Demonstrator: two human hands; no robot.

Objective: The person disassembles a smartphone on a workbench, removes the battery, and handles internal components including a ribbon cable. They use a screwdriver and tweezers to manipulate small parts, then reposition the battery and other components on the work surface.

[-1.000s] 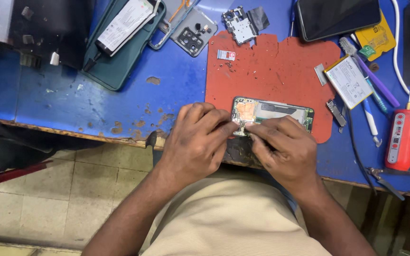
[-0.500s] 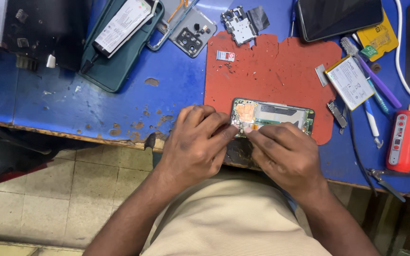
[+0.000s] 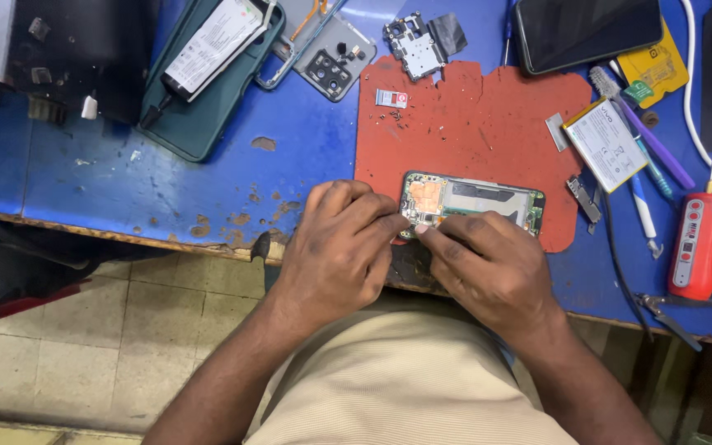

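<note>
left hand (image 3: pixel 341 247) and right hand (image 3: pixel 488 268) both pinch down with curled fingers on the near left corner of the opened phone (image 3: pixel 473 203), which lies on the red mat (image 3: pixel 471 115) atop the blue desk (image 3: pixel 125 181).

Your bare hands, left (image 3: pixel 341 247) and right (image 3: pixel 488 268), rest on an opened phone (image 3: pixel 471 202) showing bare circuit board and a copper-coloured patch. Under it lies a matt red mat (image 3: pixel 471 115) with ragged edges, on a blue table (image 3: pixel 125 181) whose paint is chipped and scuffed. Nearby, a glossy black screen (image 3: pixel 587 29) and a smooth red plastic tool (image 3: pixel 696 245).
</note>
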